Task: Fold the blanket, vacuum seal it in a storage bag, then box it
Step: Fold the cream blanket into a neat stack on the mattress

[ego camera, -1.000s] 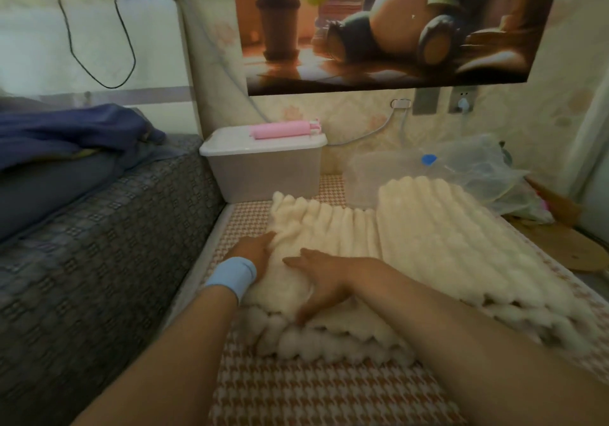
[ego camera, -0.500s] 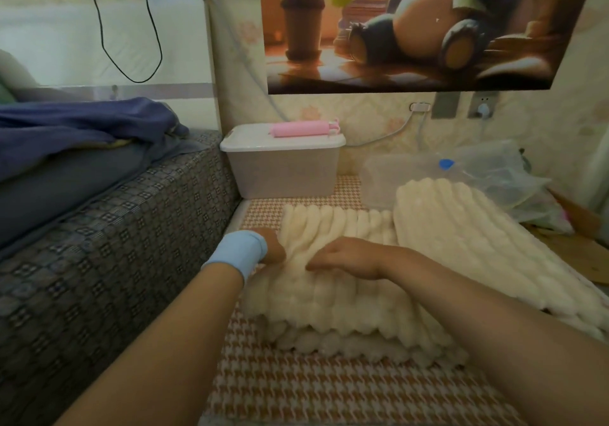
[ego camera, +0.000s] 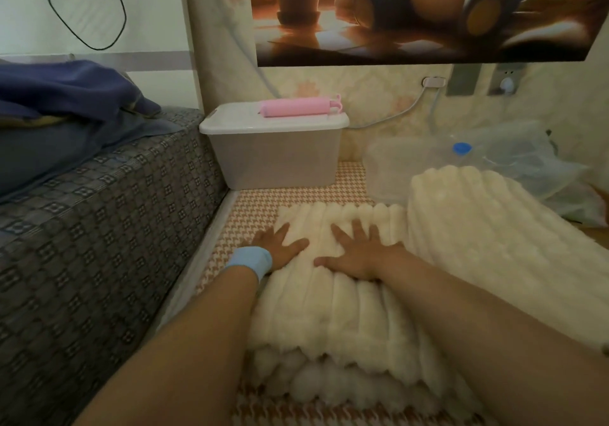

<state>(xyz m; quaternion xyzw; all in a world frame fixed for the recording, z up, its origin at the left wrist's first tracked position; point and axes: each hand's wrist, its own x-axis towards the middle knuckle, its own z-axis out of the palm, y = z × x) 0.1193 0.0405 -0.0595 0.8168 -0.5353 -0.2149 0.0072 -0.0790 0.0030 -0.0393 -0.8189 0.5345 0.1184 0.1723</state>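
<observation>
Left hand (ego camera: 280, 247) and right hand (ego camera: 359, 254) both flat, fingers spread, pressing the folded cream ribbed blanket (ego camera: 336, 310) on the houndstooth mat (ego camera: 296, 198) (nothing gripped), lidded plastic storage box (ego camera: 275, 155) behind it, clear vacuum bag (ego camera: 501, 158) back right.

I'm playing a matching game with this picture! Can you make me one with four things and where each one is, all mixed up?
Things:
1 pink pump
2 blue cap
3 blue wristband
4 right hand

Places:
A on the clear bag
B flat on the white blanket
C on the box lid
D on the left arm

Pairs: 1-C, 2-A, 3-D, 4-B.
</observation>
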